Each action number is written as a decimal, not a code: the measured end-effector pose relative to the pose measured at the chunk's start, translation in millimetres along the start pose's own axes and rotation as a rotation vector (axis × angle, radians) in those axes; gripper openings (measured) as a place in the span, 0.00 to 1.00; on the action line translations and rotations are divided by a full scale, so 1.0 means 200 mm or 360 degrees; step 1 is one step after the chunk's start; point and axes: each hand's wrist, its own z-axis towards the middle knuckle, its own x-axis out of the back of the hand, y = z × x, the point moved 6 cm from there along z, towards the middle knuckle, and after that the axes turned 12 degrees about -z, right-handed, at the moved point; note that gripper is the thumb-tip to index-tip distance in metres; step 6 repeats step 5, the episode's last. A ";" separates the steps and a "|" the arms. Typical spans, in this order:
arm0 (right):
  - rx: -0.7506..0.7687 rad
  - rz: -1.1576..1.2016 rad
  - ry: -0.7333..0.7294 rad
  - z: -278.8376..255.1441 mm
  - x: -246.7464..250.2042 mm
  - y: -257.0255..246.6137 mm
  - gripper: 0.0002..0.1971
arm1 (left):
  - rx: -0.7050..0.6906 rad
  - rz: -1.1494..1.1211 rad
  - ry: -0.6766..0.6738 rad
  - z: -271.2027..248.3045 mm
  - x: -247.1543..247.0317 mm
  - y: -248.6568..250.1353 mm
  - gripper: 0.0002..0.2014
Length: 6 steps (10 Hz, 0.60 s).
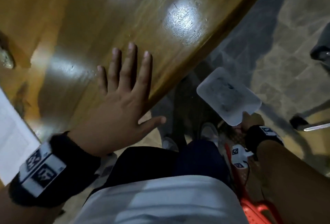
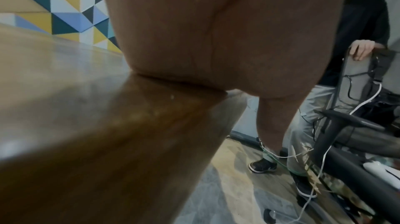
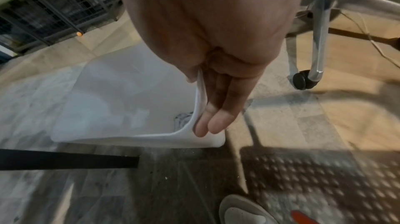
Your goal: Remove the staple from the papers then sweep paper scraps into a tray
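My left hand (image 1: 123, 88) lies flat with fingers spread on the brown wooden table (image 1: 100, 18), close to its front edge; the left wrist view shows the palm (image 2: 216, 39) pressed on the wood. My right hand (image 1: 250, 121) holds a translucent white plastic tray (image 1: 228, 96) by its rim, below and in front of the table edge, over the floor. In the right wrist view the fingers (image 3: 214, 121) lie under the tray (image 3: 129, 101) rim and small pale scraps (image 3: 138, 116) sit inside. White papers (image 1: 12, 138) lie at the table's left edge.
A red plastic stool (image 1: 257, 211) is under me at the lower right. An office chair base with castors (image 3: 305, 82) stands to the right. Another person (image 2: 324, 107) stands beyond the table end, among cables. A wire rack (image 3: 54, 13) stands beneath a table.
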 end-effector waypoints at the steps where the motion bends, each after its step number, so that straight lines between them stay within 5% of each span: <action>1: -0.0001 0.0002 -0.0083 0.10 -0.07 -0.03 0.20 | 0.0007 0.0033 -0.0010 0.00 0.00 -0.01 0.60; 3: 0.0057 -0.0334 0.0016 0.14 -0.06 -0.04 0.23 | 0.0002 0.0027 -0.0035 0.01 0.00 -0.01 0.61; 6: 0.0196 -0.0291 0.0011 -0.01 0.04 -0.08 0.19 | 0.0007 -0.0002 -0.0100 0.02 0.02 0.02 0.63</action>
